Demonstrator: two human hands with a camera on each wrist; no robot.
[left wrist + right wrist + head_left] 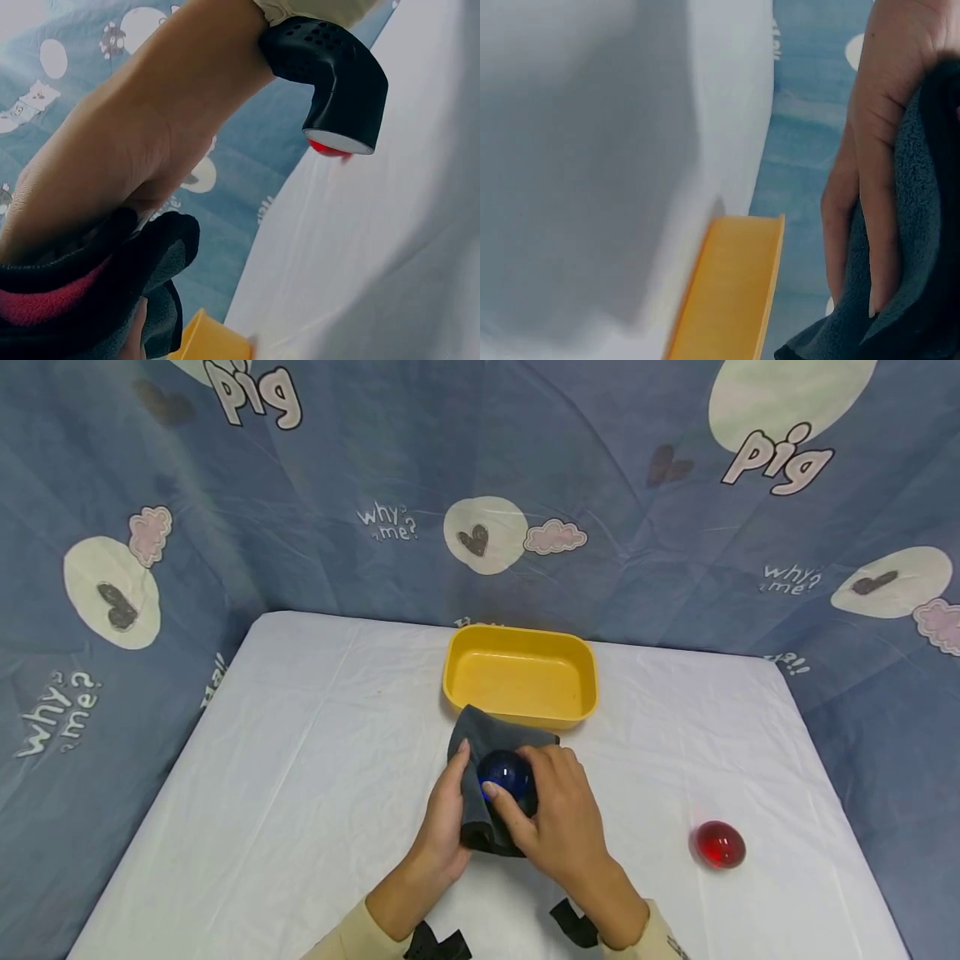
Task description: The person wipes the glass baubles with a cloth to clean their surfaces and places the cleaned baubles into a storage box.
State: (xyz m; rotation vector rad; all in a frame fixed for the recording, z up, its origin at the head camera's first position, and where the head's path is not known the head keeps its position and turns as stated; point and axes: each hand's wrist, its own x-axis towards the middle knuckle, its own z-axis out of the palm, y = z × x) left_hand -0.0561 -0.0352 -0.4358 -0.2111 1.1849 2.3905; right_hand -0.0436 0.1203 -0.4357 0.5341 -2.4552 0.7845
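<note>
Near the table's (pixel 300 760) front edge, both hands are cupping a blue ball (pixel 504 774) in a dark cloth (pixel 480 752): left hand (pixel 444 827) fingers curled round the cloth, right hand (pixel 558 814) fingers curled over the ball, just in front of the yellow tub (pixel 522 677).

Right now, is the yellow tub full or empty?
Empty: the yellow tub shows only its bare floor in the head view.

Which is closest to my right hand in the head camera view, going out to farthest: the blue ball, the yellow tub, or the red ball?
1. Blue ball: under the right hand, whose fingers curl over it on the dark cloth.
2. Yellow tub: just beyond the hands, toward the table's far edge.
3. Red ball: off to the right, alone on the white table.
</note>
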